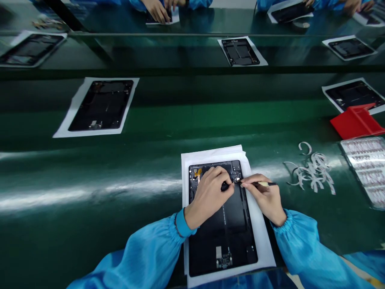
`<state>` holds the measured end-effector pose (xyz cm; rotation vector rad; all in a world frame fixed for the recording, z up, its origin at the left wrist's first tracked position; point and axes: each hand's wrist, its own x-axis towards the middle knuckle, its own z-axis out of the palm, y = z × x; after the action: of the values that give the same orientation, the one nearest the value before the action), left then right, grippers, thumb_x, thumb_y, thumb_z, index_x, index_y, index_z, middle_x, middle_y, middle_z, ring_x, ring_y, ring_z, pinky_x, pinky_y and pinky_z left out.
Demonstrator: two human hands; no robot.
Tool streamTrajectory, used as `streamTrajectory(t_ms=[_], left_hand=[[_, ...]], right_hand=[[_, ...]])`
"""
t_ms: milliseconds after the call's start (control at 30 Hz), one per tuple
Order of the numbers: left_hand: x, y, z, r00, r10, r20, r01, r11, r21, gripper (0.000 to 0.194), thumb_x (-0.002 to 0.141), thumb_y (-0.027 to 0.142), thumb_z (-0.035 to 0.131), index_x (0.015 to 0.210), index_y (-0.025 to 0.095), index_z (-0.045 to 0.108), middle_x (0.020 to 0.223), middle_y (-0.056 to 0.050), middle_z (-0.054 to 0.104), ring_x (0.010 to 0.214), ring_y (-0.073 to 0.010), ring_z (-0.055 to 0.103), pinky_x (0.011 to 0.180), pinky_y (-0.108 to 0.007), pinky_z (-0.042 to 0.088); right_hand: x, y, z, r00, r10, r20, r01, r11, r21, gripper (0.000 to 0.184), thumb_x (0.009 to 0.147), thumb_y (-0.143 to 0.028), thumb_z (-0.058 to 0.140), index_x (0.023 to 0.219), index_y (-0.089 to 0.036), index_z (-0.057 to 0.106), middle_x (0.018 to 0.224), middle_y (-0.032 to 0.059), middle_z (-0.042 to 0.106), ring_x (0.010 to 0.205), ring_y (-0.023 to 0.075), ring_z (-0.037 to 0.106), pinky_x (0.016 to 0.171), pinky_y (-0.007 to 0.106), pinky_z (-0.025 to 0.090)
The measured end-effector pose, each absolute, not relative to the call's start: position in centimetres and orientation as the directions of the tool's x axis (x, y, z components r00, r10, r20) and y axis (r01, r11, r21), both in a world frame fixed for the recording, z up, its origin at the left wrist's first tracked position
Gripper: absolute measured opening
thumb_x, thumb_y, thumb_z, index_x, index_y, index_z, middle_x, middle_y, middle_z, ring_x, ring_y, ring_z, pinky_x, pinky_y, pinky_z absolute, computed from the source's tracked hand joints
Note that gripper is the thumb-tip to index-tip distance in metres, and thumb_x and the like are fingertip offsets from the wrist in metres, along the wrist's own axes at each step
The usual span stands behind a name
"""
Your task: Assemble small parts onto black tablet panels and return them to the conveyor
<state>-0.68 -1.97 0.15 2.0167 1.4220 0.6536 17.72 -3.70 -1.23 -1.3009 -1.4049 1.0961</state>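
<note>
An open tablet (237, 224) with its dark inside facing up lies on white sheets (264, 249) in front of me. My left hand (212, 190) is over its upper part with thumb and forefinger pinched together. A small dark shape shows at those fingertips, too unclear to name. My right hand (266, 196), at the tablet's upper right edge, grips a thin pen-like tool (264, 184) with a pale section and a black end. The tool's tip is close to small parts beside my left fingertips. Near the tablet's bottom edge sits a small circuit board (224, 261).
Curled white strips (315, 170) lie to the right, beside a clear tray (365, 172) of small parts and a red holder (357, 122). Another open tablet (100, 105) rests on paper at the left. Beyond a raised ledge, co-workers' hands (158, 10) handle tablets.
</note>
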Motion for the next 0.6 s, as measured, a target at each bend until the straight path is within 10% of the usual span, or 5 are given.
streamTrajectory(t_ms=[600], left_hand=[[-0.4, -1.7, 0.6, 0.318, 0.948, 0.021, 0.663, -0.238, 0.709, 0.016, 0.079, 0.013, 0.063, 0.068, 0.019, 0.054, 0.083, -0.001, 0.059, 0.081, -0.0194, 0.057, 0.078, -0.035, 0.045]], right_hand=[[19.2, -4.1, -1.7, 0.011, 0.993, 0.118, 0.247, 0.111, -0.963, 0.006, 0.082, -0.024, 0.070, 0.077, -0.020, 0.069, 0.079, 0.0037, 0.071, 0.076, 0.0191, 0.069, 0.070, 0.031, 0.058]])
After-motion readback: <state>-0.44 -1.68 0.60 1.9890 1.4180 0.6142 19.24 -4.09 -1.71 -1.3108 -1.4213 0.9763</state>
